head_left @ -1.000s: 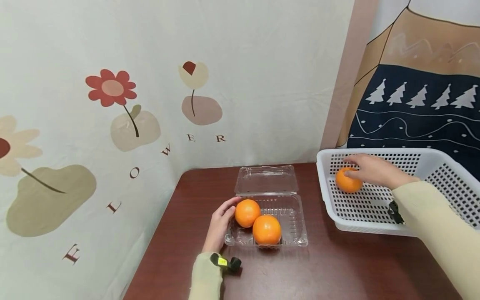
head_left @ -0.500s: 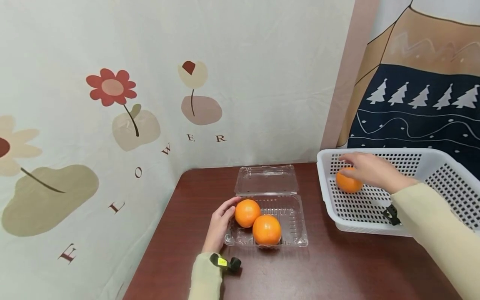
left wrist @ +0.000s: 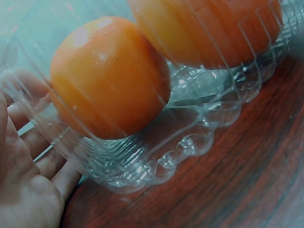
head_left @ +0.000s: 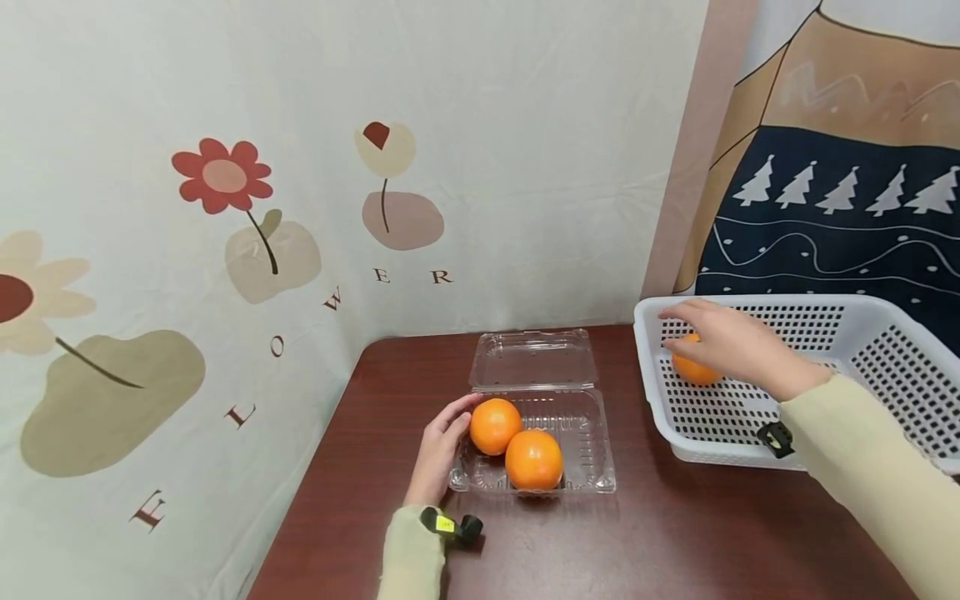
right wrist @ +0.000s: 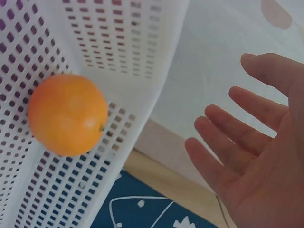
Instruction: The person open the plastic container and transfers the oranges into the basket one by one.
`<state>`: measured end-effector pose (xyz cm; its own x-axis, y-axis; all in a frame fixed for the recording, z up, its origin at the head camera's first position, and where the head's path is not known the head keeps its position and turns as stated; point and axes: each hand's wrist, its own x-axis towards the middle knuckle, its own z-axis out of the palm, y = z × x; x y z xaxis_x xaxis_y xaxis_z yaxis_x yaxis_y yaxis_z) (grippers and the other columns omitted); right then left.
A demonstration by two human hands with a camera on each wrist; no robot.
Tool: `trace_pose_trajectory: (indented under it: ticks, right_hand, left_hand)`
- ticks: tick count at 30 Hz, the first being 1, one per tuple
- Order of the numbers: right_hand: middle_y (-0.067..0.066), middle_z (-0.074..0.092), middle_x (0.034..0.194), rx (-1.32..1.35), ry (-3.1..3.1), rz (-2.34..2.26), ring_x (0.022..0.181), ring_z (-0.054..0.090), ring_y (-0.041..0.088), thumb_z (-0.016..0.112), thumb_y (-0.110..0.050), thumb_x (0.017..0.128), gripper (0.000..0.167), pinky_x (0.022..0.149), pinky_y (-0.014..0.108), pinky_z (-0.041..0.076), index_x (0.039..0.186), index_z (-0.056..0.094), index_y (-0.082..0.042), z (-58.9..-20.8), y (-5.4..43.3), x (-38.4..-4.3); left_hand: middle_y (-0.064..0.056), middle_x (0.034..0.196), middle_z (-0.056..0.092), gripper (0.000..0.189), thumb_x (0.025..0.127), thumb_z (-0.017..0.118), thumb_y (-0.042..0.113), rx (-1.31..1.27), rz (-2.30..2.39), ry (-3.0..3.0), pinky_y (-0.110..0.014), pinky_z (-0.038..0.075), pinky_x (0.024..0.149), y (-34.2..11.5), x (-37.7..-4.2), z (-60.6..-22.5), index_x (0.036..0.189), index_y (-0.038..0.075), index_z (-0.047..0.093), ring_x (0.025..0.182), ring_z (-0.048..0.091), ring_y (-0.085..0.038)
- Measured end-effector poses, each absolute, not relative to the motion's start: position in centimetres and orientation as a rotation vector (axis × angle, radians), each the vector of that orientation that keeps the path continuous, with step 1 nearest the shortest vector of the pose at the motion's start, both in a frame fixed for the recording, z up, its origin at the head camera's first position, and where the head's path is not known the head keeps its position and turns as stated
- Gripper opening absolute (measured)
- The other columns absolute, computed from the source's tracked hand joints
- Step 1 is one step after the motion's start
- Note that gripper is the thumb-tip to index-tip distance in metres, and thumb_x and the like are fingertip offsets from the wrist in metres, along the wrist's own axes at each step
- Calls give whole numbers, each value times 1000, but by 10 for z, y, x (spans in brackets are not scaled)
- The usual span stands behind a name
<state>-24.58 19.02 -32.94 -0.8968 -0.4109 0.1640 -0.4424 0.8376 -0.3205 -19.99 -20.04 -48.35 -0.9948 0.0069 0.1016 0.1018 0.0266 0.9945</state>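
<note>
My left hand [head_left: 437, 450] rests against the left side of a clear plastic clamshell box [head_left: 585, 433], its fingers along the wall in the left wrist view. Two oranges sit inside, one orange [head_left: 495, 426] beside that hand and another orange [head_left: 533, 460] nearer the front. On the right, my right hand [head_left: 731, 346] is spread over the left part of a white perforated basket [head_left: 780, 454]. Below it lies a third orange [right wrist: 69, 115], partly hidden by the hand in the head view. The right wrist view shows this hand's fingers apart and holding nothing.
The box's clear lid [head_left: 534, 360] lies folded back behind it, towards the wall. Both stand on a dark reddish-brown table [head_left: 600, 550]. A flower-printed cloth [head_left: 540, 167] hangs behind, with a tree-patterned cloth [head_left: 832, 242] at the back right.
My right hand has loosened from the orange in the basket and moved slightly up and left over it, fingers more spread. The left hand and the box have stayed put.
</note>
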Motion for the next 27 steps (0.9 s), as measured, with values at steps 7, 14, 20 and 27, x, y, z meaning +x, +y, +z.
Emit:
trace_pose_trajectory:
  ticks: [7, 14, 20, 27]
  right_hand:
    - [15, 46, 126, 751, -2851, 517, 112, 46, 32, 62, -26, 82, 44, 90, 52, 38, 122, 52, -10, -327, 177, -238]
    - [12, 47, 124, 819, -2798, 509, 95, 55, 24, 62, -26, 82, 43, 82, 45, 45, 120, 53, -9, -327, 166, -231]
    - [10, 49, 120, 832, -2786, 551, 87, 57, 21, 62, -28, 83, 44, 78, 43, 47, 122, 51, -10, -330, 156, -227]
    - [10, 49, 121, 842, -2757, 596, 104, 52, 28, 61, -28, 83, 43, 85, 46, 43, 122, 51, -11, -334, 149, -219]
  left_hand:
    - [3, 121, 55, 28, 91, 50, 27, -98, -2140, -2205, -29, 35, 97, -200, -199, -482, 117, 21, 58, 113, 48, -11]
    - [3, 122, 54, 30, 91, 50, 29, -122, -2123, -2215, -30, 35, 98, -201, -200, -481, 118, 21, 57, 114, 47, -12]
    - [1, 123, 54, 32, 91, 50, 29, -120, -2129, -2218, -30, 35, 98, -201, -200, -481, 120, 19, 56, 115, 47, -13]
    - [1, 123, 54, 31, 91, 50, 28, -114, -2144, -2213, -29, 34, 98, -201, -200, -481, 120, 18, 56, 115, 47, -13]
